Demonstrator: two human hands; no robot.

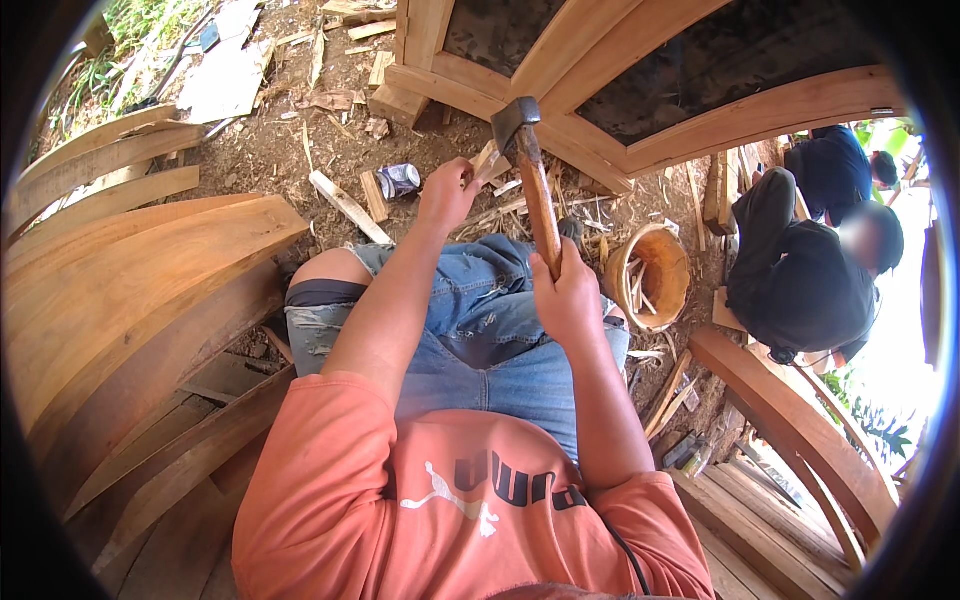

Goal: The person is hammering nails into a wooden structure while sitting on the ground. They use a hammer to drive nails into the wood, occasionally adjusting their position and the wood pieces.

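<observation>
My right hand (568,300) is closed round the lower part of the wooden handle of a hammer (541,195). Its dark metal head (515,118) is raised in front of a joint in the wooden frame (590,150); I cannot tell whether they touch. To the left of the hammer, my left hand (449,195) pinches a short, pale piece of wood (488,161) just below the hammer head. My fingers partly hide this piece. The frame has dark panels (735,85) and stands beyond my knees.
Curved wooden boards (150,290) are stacked at my left; more curved pieces (790,420) lie at the right. A yellowish bucket (650,278) holding thin sticks stands by my right knee. A can (398,181) lies among wood scraps. Another person (805,270) crouches at the right.
</observation>
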